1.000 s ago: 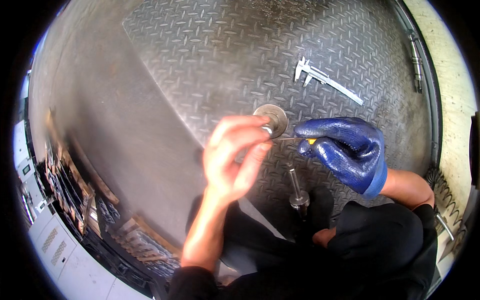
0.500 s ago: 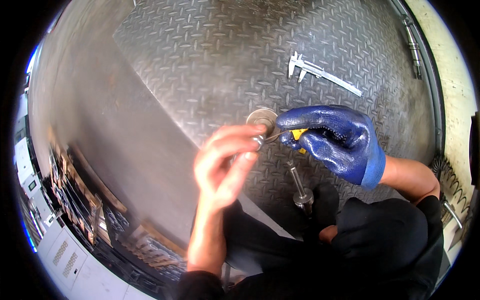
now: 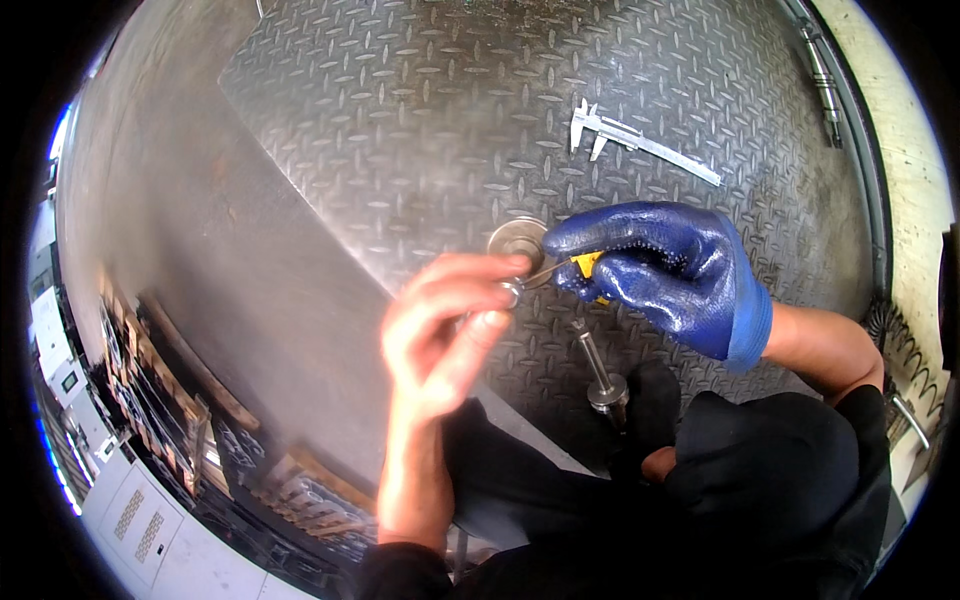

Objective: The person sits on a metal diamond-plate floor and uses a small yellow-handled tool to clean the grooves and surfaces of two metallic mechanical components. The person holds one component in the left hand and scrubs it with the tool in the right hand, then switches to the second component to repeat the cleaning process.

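Note:
My bare left hand (image 3: 440, 325) pinches a small shiny metal piece (image 3: 512, 291) between its fingertips and thumb; its exact kind is hard to make out. In a blue coated glove, my right hand (image 3: 665, 280) is closed on a small driver with a yellow handle (image 3: 587, 264). The driver's thin shaft points left and meets the piece at my left fingertips; whether its tip sits inside it cannot be seen. Just beyond both hands a round metal disc (image 3: 520, 236), stepped at its centre, rests on the plate, partly hidden by my fingers.
A steel vernier caliper (image 3: 645, 142) lies on the diamond-patterned metal plate (image 3: 420, 120). Close to my knees is a tool holder with a long slim shank (image 3: 605, 385). Another cylindrical tool (image 3: 824, 85) lies by the right edge, above a coiled black hose (image 3: 885, 345). Wooden pallets (image 3: 165, 390) are at lower left.
My gloved right hand and the driver have shifted slightly left, while the left hand keeps its pinch on the metal piece. The whole view has also moved a little.

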The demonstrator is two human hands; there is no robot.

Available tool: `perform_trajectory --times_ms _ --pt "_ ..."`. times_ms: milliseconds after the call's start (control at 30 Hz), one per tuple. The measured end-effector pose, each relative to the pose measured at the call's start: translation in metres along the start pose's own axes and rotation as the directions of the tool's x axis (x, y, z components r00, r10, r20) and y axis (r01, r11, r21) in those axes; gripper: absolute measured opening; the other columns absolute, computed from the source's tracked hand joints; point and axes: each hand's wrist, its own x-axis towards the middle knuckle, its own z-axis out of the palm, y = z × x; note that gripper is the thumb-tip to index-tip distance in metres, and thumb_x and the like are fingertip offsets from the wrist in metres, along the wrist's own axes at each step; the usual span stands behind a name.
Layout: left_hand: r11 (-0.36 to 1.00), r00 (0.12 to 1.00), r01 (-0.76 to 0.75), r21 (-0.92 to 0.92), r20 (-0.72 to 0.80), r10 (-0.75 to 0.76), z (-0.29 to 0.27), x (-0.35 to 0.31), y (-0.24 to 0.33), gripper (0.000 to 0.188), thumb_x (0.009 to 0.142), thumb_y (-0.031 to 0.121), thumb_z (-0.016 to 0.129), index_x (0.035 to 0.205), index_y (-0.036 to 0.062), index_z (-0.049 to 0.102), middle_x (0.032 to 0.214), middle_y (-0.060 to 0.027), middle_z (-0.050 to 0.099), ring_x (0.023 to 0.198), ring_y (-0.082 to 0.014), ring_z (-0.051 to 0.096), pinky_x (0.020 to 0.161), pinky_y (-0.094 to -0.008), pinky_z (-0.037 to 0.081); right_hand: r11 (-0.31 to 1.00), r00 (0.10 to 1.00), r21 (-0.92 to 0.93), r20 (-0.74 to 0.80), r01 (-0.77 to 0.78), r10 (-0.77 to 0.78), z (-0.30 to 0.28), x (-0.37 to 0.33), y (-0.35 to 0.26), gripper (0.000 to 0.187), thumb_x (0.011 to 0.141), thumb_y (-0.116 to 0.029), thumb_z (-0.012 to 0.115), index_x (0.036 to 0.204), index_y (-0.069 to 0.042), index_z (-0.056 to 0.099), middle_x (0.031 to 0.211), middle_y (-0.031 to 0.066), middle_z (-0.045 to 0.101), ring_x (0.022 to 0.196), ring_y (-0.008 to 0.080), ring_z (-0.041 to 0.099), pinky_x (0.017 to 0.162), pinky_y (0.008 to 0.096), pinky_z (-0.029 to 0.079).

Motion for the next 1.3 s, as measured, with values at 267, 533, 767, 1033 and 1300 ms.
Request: perform_trajectory --times_ms 267,533,767,1033,1300 --pt "0.997 0.991 -0.059 0.059 0.123 0.052 -0.01 0.001 -0.002 0.013 0.097 -0.002 0.072 0.109 -0.0009 0.069 0.124 -0.0258 0.072 0.113 -0.0318 0.07 0.093 -0.0414 0.06 1.0 0.996 -0.019 0.083 -0.017 0.018 -0.008 -0.003 0.001 0.038 0.1 0.001 0.069 0.138 0.001 0.068 0.124 0.0131 0.076 0.109 0.0206 0.074 0.097 0.0378 0.061" --pt "0.996 0.988 -0.071 0.058 0.14 0.062 -0.009 0.004 -0.002 0.012 0.095 -0.002 0.074 0.106 0.0006 0.07 0.123 -0.025 0.073 0.113 -0.0316 0.07 0.094 -0.0426 0.057 0.998 0.998 -0.058 0.054 -0.026 0.029 -0.005 0.0 -0.007 0.037 0.102 -0.009 0.07 0.137 -0.002 0.07 0.103 0.0089 0.079 0.087 0.015 0.074 0.076 0.0302 0.061" --pt "0.998 0.994 -0.053 0.045 0.096 0.048 -0.007 0.003 0.001 0.01 0.092 -0.001 0.077 0.102 0.0007 0.075 0.119 -0.0214 0.077 0.107 -0.0306 0.073 0.09 -0.0402 0.057 0.994 0.989 -0.017 0.104 -0.108 0.109 -0.008 0.0 -0.007 0.037 0.104 -0.014 0.069 0.138 0.0 0.069 0.106 0.0118 0.08 0.091 0.0178 0.078 0.079 0.0299 0.065" --pt "0.998 0.994 -0.046 0.046 0.106 0.041 -0.009 0.003 0.001 0.008 0.093 0.001 0.077 0.101 0.0011 0.075 0.119 -0.0206 0.078 0.106 -0.0295 0.073 0.089 -0.0388 0.057 0.925 0.93 0.119 0.121 -0.361 0.348 -0.008 0.007 -0.022 0.038 0.101 -0.016 0.073 0.137 -0.003 0.07 0.107 0.0115 0.08 0.091 0.0179 0.079 0.081 0.0305 0.064" --pt "0.999 0.993 -0.038 0.022 0.111 0.035 -0.008 0.006 0.001 0.008 0.094 0.001 0.077 0.102 0.0012 0.075 0.118 -0.0206 0.078 0.105 -0.029 0.072 0.088 -0.0383 0.057 0.939 0.994 -0.337 0.108 0.064 -0.029 -0.006 0.001 -0.012 0.033 0.102 -0.009 0.071 0.133 -0.002 0.072 0.112 0.0136 0.08 0.098 0.021 0.078 0.086 0.0346 0.063"
